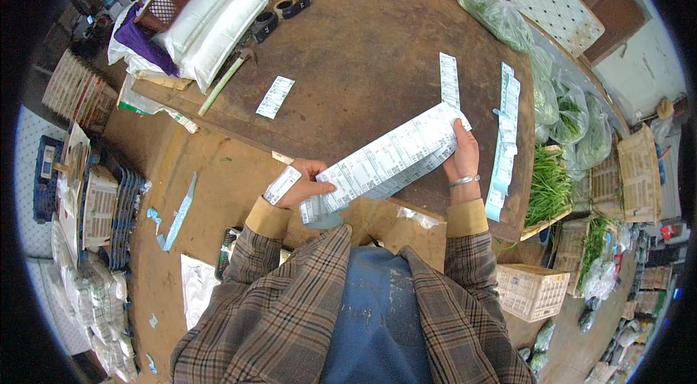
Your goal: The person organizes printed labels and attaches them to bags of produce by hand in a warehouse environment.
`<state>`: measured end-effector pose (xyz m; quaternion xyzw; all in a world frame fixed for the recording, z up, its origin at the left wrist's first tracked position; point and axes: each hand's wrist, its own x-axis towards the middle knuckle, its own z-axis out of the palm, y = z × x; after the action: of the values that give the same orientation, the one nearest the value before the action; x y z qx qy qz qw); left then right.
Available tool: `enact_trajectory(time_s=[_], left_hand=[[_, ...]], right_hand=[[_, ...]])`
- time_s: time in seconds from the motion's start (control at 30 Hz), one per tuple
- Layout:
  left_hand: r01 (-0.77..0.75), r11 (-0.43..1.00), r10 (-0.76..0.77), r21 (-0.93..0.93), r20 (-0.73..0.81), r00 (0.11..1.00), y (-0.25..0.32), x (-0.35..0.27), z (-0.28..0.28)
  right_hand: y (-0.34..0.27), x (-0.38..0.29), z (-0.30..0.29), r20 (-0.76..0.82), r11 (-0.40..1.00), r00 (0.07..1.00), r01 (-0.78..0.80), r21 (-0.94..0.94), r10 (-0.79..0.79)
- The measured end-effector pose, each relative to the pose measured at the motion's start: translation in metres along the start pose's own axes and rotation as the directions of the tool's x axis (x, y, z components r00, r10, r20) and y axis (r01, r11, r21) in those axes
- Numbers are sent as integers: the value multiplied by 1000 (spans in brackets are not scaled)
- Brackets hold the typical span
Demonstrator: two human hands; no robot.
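A long strip of printed labels [389, 152] stretches between my two hands, folded over in layers, above the near edge of the brown table [348, 68]. My left hand [305, 182] pinches its lower left end, thumb on top. A single white label [282, 185] lies across the back of that hand. At the strip's upper right end, my right hand [463, 152] grips it with the thumb on the face. Beyond that end lies a narrow label strip [449, 79]. Blue-backed label strips [503, 139] rest along the table's right side, and a short label piece [275, 97] lies at left.
White sacks [218, 30], tape rolls [265, 24] and a hammer [226, 82] sit at the table's left. Bagged greens [498, 14] and loose green stalks [547, 180] line its right side. A plastic crate [531, 291] stands on the floor at right; blue backing paper [179, 215] lies at left.
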<state>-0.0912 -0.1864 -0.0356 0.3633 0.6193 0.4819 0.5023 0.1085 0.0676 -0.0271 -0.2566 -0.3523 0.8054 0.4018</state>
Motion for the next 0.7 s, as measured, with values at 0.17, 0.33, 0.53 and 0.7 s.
enact_trajectory(time_s=[0.17,0.33,0.53,0.7], left_hand=[[36,997,-36,63,12,999,-4,4,-8],[-94,943,102,320,-10,995,-6,9,-3],[-136,986,135,94,18,991,-11,28,25],[-84,995,89,-44,120,989,-9,47,62]], right_hand=[[-2,0,-1,-13,1000,1000,23,-9,-23],[-4,-18,8,-38,986,999,14,-165,-21],[25,-88,25,303,551,948,200,-811,102],[65,-109,19,213,592,977,189,-784,-29]])
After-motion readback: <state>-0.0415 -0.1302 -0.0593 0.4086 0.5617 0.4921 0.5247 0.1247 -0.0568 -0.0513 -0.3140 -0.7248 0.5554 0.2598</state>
